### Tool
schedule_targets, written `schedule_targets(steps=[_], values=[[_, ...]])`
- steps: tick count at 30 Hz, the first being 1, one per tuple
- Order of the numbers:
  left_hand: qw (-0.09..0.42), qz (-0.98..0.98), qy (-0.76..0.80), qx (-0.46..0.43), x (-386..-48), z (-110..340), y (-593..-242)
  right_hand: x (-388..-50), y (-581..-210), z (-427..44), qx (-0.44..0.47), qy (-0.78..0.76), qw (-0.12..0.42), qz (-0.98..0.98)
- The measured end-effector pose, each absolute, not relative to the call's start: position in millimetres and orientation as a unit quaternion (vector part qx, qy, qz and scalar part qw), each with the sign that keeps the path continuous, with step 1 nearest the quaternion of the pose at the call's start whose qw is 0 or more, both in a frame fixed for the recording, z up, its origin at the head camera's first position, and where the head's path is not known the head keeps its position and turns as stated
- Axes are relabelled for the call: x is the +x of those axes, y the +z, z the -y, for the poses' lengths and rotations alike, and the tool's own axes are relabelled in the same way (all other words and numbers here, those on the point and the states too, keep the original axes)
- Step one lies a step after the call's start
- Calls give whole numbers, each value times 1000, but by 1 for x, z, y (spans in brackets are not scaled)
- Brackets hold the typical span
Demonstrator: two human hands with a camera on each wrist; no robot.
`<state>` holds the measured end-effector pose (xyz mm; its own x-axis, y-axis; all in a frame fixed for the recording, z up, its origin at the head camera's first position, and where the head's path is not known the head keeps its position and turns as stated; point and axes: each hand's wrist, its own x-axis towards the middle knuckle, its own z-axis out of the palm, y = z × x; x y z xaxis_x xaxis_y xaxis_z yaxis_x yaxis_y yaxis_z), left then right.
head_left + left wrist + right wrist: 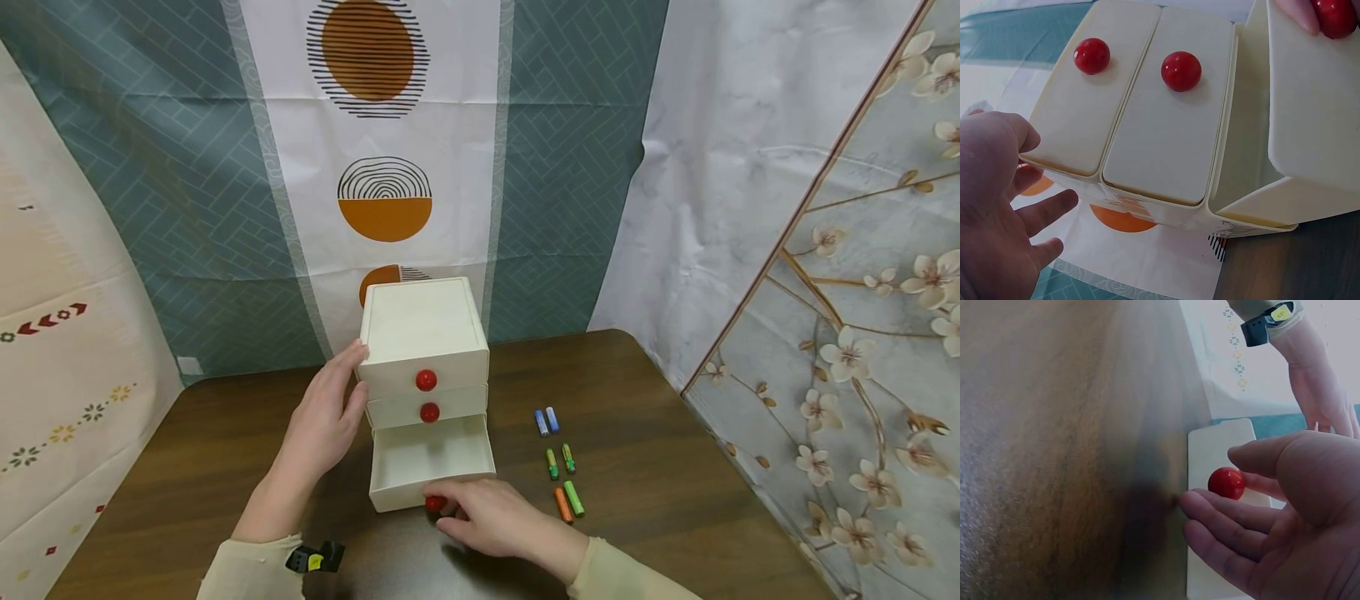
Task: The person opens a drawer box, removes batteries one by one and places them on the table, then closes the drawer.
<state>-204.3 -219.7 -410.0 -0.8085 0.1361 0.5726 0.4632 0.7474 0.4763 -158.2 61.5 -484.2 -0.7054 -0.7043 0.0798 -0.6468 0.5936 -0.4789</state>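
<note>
A small cream drawer cabinet [423, 321] stands on the table. Its bottom drawer [432, 461] is pulled out, with a bare floor showing inside. The upper drawer [1094, 94] and the middle drawer [1166, 119] are closed, each with a round red knob. My right hand [491, 517] has its index finger curled over the bottom drawer's red knob [1227, 483]; the thumb is apart from the knob in the right wrist view. My left hand [326, 417] rests against the cabinet's left side near the top front corner, fingers extended and spread.
Right of the cabinet lie small batteries in pairs: blue-and-white ones [542, 422], green-and-yellow ones [552, 464], then an orange one [563, 505] beside a light green one [574, 498]. Patterned cloths [570, 167] hang behind the brown table [660, 500] and at its sides.
</note>
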Motion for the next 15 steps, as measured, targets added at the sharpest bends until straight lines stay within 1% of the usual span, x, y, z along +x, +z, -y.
schedule_targets(steps=[5,15], values=[[260,898,-312,-166,-205,220,-411,-159,-481,-61,-380,-259,67,-885],[255,900,-313,-165,-203,219,-409,-162,-481,-58,-365,-261,52,-892]])
